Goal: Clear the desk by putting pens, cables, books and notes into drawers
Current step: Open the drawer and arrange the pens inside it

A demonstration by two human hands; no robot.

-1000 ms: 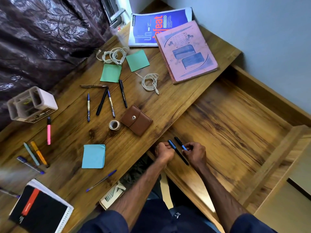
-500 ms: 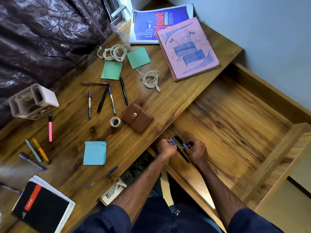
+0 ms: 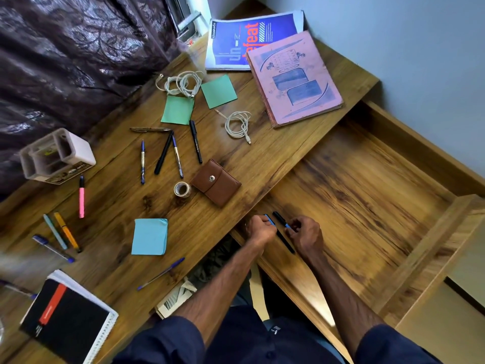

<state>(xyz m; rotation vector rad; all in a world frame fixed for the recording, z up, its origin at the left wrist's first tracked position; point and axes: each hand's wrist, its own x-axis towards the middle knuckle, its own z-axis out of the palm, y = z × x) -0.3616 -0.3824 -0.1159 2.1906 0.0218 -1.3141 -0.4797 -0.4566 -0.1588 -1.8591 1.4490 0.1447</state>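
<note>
Wallet, tape, holder, curtain and wall on and around the worktop.
The brown wallet, closed with a metal snap, lies near the middle of the worktop, set at an angle to its edge. The small roll of tape lies flat just beside the wallet's left corner. The white holder, with several compartments showing, stands at the worktop's far left, close to the dark curtain with its glossy leaf pattern. A window frame shows past the curtain's right edge. The pale blue-grey wall fills the upper right. Below the worktop's near edge lies a white striped thing, too unclear to name.
</note>
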